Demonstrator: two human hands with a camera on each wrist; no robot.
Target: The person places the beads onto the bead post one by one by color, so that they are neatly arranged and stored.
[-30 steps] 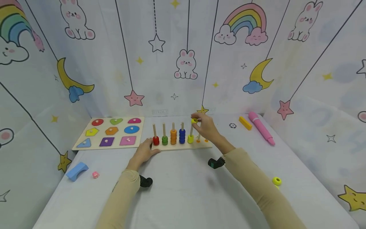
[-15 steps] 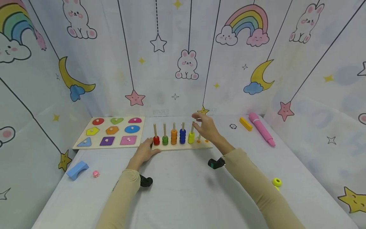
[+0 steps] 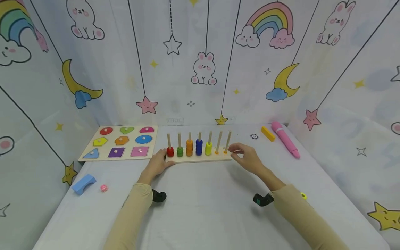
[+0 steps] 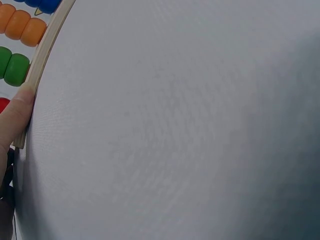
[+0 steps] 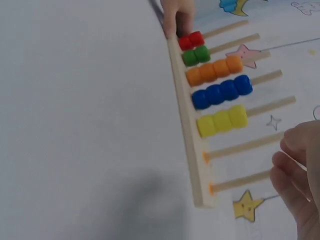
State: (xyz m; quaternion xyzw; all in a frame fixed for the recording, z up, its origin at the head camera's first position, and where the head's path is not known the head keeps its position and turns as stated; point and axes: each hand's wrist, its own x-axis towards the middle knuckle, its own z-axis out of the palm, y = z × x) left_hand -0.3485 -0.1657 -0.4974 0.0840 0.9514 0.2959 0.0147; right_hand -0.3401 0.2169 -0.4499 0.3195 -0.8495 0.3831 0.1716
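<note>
A wooden bead stacker (image 3: 204, 159) with a row of upright pegs stands at the table's back middle. Its pegs carry red beads (image 3: 170, 152), green beads (image 3: 180, 151), orange beads (image 5: 215, 70), blue beads (image 5: 222, 92) and three yellow beads (image 5: 222, 120); the two rightmost pegs (image 5: 242, 146) are bare. My left hand (image 3: 156, 164) grips the base's left end, its thumb (image 4: 19, 112) along the front edge. Just off the right end, my right hand (image 3: 248, 158) has loosely bent fingers with nothing between them.
A shape puzzle board (image 3: 104, 149) lies back left, with a blue arch block (image 3: 83, 184) and a small pink piece (image 3: 104, 188) before it. A yellow block (image 3: 268, 134) and pink marker (image 3: 285, 139) lie back right. My right sleeve partly hides a loose yellow bead (image 3: 304, 196).
A yellow bead that the right hand held over the fifth peg dropped onto its stack. The right hand then moved right and down, past the stacker's end. The left hand stayed put.
</note>
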